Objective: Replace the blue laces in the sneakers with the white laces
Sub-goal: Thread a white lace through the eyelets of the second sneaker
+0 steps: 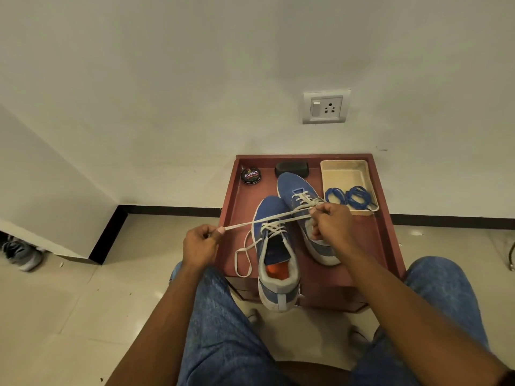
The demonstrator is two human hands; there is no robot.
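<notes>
1. Nearest us, the near sneaker [278,274] is sitting on the red table [370,246] with its heel hanging over the front edge; we are keeping it flat so the pull does not drag it off.
2. Our left hand [199,245] is pinching one end of the white lace [267,218], and our right hand [330,222] is pinching the other end, fingers curled. The lace is stretching taut between them over the eyelets.
3. We are judging the step as evening and tightening: we should be pulling both ends equally, watching the slack loop [242,260] at the left.
4. The far sneaker [302,201] is lying just beside it, already wearing white.
5. Farthest, the blue laces [348,196] are resting coiled in the cream tray [345,169].
</notes>
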